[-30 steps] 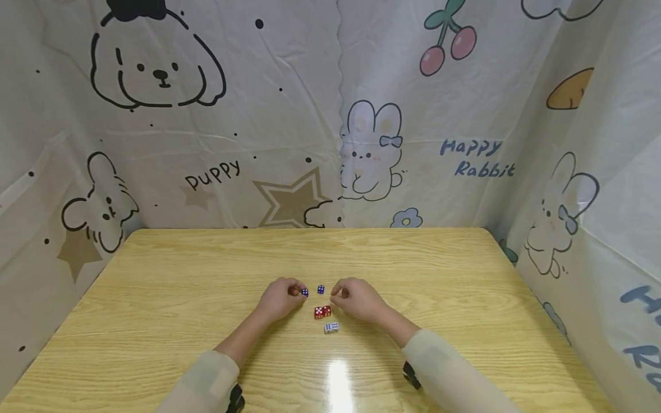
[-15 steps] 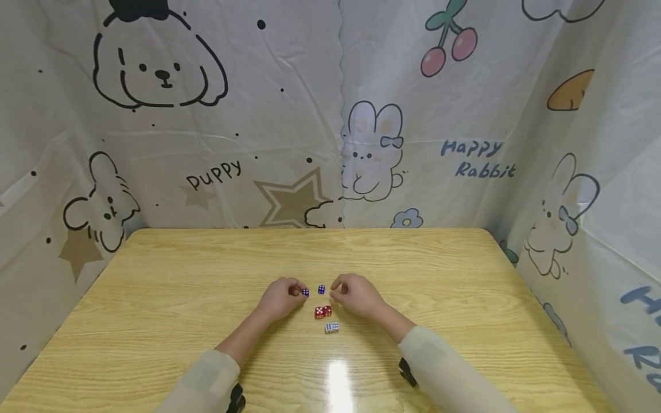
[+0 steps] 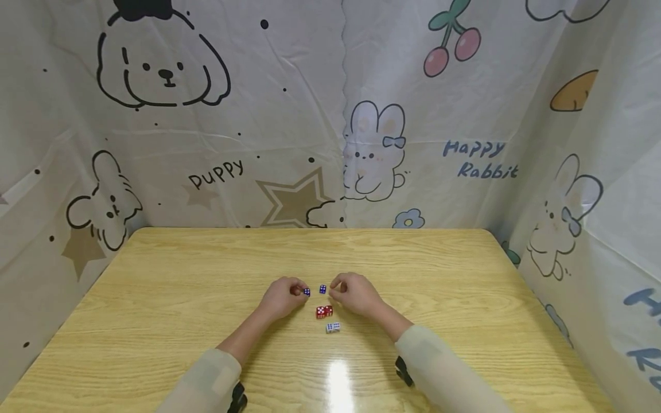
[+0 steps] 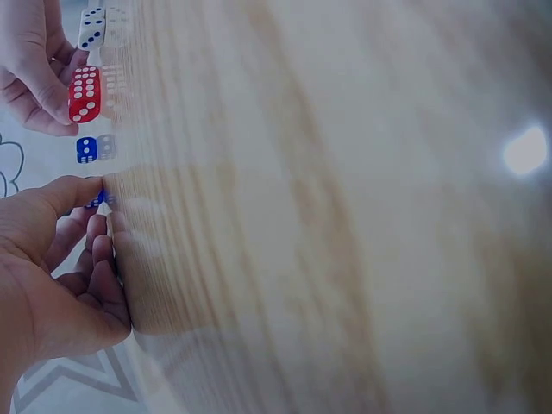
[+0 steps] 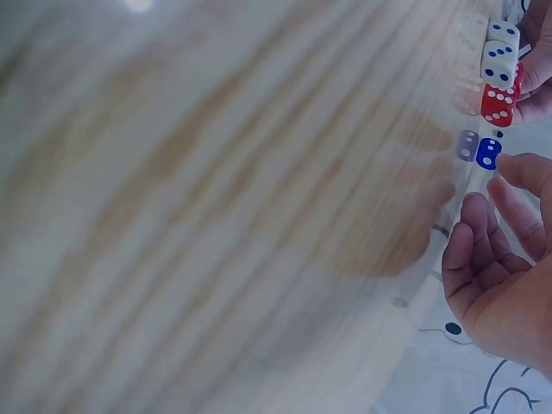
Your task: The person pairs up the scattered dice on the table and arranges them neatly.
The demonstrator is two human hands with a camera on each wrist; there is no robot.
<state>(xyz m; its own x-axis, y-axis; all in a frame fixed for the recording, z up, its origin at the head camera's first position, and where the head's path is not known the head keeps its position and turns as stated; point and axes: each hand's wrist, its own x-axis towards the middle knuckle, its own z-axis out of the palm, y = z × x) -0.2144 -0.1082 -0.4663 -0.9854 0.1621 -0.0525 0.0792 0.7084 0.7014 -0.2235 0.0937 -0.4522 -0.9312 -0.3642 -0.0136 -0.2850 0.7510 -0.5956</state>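
Observation:
A blue die (image 3: pixel 307 292) is pinched by the thumb and index finger of my left hand (image 3: pixel 280 299), close over the table. To its right stands a second blue die (image 3: pixel 322 289), a short gap away from the first. My right hand (image 3: pixel 356 293) is just right of that second die, fingers loosely bent and nothing between them; in the right wrist view its thumb tip overlaps the blue die (image 5: pixel 489 153). Two red dice (image 3: pixel 324 311) sit side by side nearer the person, and two white dice (image 3: pixel 333 327) lie together in front of those.
The dice are on a light wood-grain table (image 3: pixel 206 258). Behind and beside it hangs a pale cloth (image 3: pixel 289 115) printed with cartoon animals. A bright light reflection (image 3: pixel 339 384) shows on the tabletop near the front.
My right hand has drawn slightly left, closer to the second blue die. The left hand keeps its pinch on the first blue die. The head view has shifted a little.

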